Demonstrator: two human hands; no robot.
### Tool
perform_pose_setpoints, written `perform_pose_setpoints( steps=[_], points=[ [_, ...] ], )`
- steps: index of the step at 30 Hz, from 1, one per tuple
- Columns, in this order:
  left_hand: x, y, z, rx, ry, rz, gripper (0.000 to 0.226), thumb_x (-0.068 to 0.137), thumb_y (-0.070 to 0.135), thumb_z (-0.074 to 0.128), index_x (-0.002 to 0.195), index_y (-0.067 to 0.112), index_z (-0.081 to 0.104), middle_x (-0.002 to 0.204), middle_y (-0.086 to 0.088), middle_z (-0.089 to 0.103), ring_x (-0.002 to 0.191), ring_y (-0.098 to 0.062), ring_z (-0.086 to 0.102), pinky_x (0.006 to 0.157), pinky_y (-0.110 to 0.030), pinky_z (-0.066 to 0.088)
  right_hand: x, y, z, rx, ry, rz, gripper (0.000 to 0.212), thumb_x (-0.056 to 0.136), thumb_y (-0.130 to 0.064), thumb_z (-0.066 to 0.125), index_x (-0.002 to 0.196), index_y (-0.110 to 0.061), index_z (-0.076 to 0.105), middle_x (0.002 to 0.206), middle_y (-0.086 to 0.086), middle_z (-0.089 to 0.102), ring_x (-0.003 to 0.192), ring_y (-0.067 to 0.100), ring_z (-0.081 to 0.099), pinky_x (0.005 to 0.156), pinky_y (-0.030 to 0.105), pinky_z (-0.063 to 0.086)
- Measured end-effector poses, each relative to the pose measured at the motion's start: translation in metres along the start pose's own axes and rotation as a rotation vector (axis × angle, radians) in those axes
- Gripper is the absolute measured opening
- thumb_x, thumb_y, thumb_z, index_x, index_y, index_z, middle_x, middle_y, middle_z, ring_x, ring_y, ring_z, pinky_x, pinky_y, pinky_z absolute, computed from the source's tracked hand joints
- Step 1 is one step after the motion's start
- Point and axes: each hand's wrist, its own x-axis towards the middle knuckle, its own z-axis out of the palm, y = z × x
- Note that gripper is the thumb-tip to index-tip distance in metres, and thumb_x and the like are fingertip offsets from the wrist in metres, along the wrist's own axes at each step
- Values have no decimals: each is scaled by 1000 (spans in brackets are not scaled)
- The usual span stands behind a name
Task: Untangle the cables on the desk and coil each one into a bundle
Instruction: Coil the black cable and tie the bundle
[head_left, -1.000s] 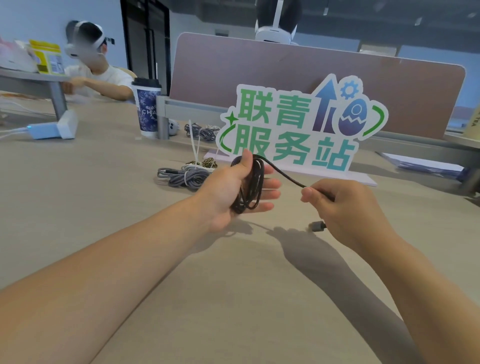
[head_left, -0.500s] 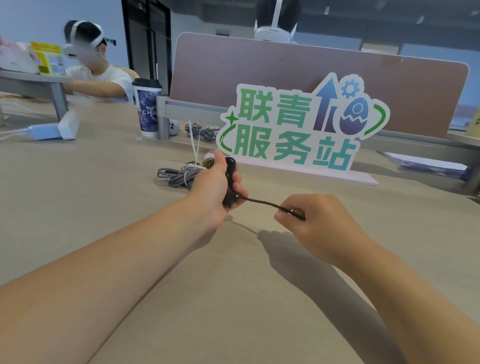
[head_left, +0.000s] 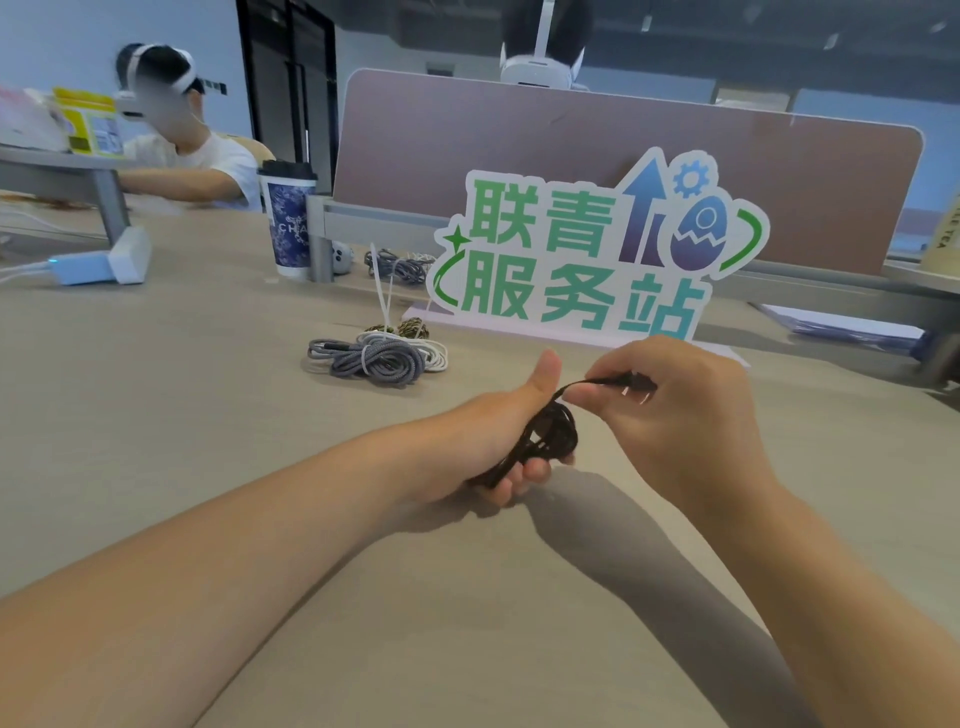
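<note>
Head view, mid-frame: left hand (head_left: 491, 439) clamps the black coil (head_left: 553, 439), right hand (head_left: 685, 415) pinches its tail (head_left: 615, 383); loosening either grip could unravel the loops.

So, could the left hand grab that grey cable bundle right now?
Probably not yet. The way across the desk to the grey cable bundle looks free, but the left hand grips the black cable coil, whose end the right hand pinches.

Open tabletop (head_left: 156, 415) spans the lower and left frame. A standing sign (head_left: 587, 260) blocks the upper centre; bundled grey cables (head_left: 374, 358) lie just left of its base; a cup (head_left: 288, 223) and a partition (head_left: 571, 140) close the far edge behind.
</note>
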Motion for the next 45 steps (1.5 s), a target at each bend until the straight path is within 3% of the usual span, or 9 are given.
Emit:
perform_pose_setpoints(
  steps=[3, 7, 12, 17, 22, 29, 32, 40, 45],
  points=[
    [-5, 0, 4, 39, -150, 41, 71, 59, 79, 46, 83, 14, 58, 54, 6, 41, 47, -6, 32, 40, -12, 28, 0, 3, 3, -3, -39, 89, 7, 75, -25, 75, 77, -18, 74, 73, -3, 63, 68, 11, 54, 62, 26, 47],
    [-1, 1, -3, 9, -4, 116, 38, 92, 47, 48, 81, 12, 58, 54, 6, 43, 45, -6, 33, 40, -14, 30, 2, 6, 3, -20, -123, 223, 11, 85, -23, 67, 89, -19, 76, 81, -4, 62, 73, 9, 49, 63, 13, 35],
    [-1, 2, -1, -246, 160, 179, 43, 95, 44, 46, 86, 5, 62, 62, -4, 61, 51, -15, 53, 47, -26, 47, 3, 3, 6, 106, -186, 412, 9, 87, -25, 64, 80, -24, 69, 71, -9, 66, 69, 7, 58, 59, 13, 40],
    [-1, 4, -7, -350, 342, 235, 44, 97, 44, 42, 97, 6, 65, 85, -12, 74, 76, -24, 72, 66, -36, 60, -5, -7, 12, 138, -298, 394, 11, 87, -27, 65, 75, -25, 64, 61, -7, 66, 59, 7, 60, 54, 18, 45],
    [-2, 3, 0, -341, 283, 273, 44, 97, 41, 44, 95, 4, 68, 92, -16, 73, 85, -30, 71, 76, -43, 59, -9, -18, 22, 104, -312, 266, 7, 84, -21, 67, 77, -20, 68, 60, -3, 63, 56, 6, 52, 54, 13, 37],
    [3, -2, -3, -313, 294, 252, 45, 98, 42, 40, 91, 6, 65, 80, -13, 72, 71, -27, 68, 74, -40, 56, -3, -12, 11, 93, 14, 293, 7, 84, -25, 65, 78, -23, 62, 65, -12, 59, 67, 7, 55, 58, 19, 42],
    [4, -3, -4, -299, 273, 248, 46, 97, 44, 41, 93, 7, 67, 84, -14, 74, 75, -28, 70, 76, -41, 57, -2, -9, 12, 45, -94, 315, 8, 84, -34, 64, 89, -31, 59, 80, -16, 58, 74, 3, 54, 61, 11, 39],
    [2, -2, 0, -400, 274, 216, 42, 96, 42, 44, 101, 8, 67, 100, -16, 72, 89, -30, 70, 73, -43, 58, -11, -21, 22, 254, -171, 436, 12, 80, -16, 70, 68, -20, 69, 60, -10, 66, 59, -3, 57, 53, 6, 39],
    [-1, -3, 3, -387, 302, 168, 41, 96, 43, 45, 96, 7, 65, 102, -19, 70, 86, -28, 69, 73, -45, 59, -12, -24, 23, 244, -273, 415, 14, 83, -17, 65, 71, -16, 72, 58, -10, 65, 58, -4, 56, 51, 8, 39]
  ],
)
